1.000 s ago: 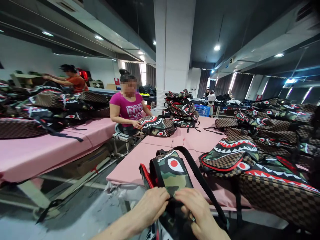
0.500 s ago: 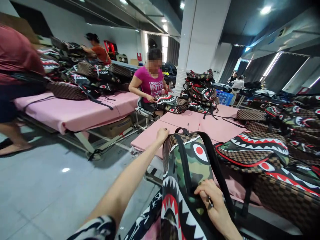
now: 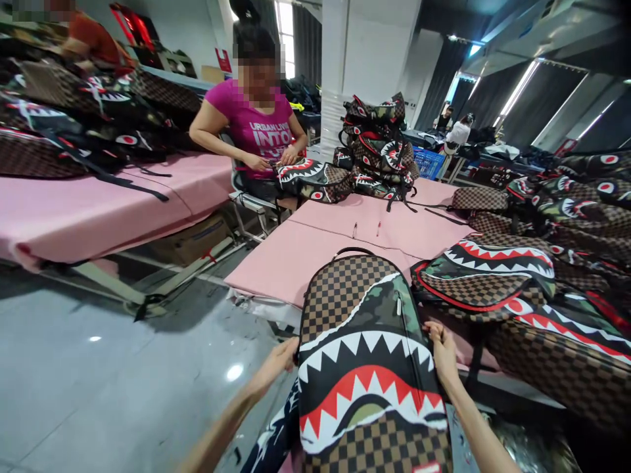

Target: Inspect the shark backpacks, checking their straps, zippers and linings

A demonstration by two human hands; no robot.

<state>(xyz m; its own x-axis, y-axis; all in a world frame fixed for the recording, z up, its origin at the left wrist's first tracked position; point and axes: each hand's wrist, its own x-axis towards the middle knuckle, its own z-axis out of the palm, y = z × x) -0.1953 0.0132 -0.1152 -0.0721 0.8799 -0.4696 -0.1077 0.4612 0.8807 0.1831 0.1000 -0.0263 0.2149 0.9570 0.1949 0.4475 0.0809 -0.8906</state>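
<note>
A backpack [image 3: 367, 394] with a brown check, camouflage and a shark-mouth print stands upright in front of me, its front panel facing me. Its top handle [image 3: 353, 251] arches over the upper edge. My left hand [image 3: 280, 359] is closed on the left side of the bag, fingertips partly hidden behind it. On the opposite side, my right hand [image 3: 442, 345] has its fingers curled in at the bag's right edge. Whether a small tool is also in that hand cannot be made out.
A pink-covered table [image 3: 315, 246] lies ahead, with two pens [image 3: 378, 228] on it. Similar backpacks [image 3: 497, 276] are piled at the right, and another stack [image 3: 379, 148] stands by the pillar. A co-worker [image 3: 256, 125] sits across, handling a bag. A second pink table [image 3: 123, 207] stands left.
The backpack has turned from its side to its front. My left hand moved from its top down to the left side; my right hand moved up to the right edge. My view has shifted.
</note>
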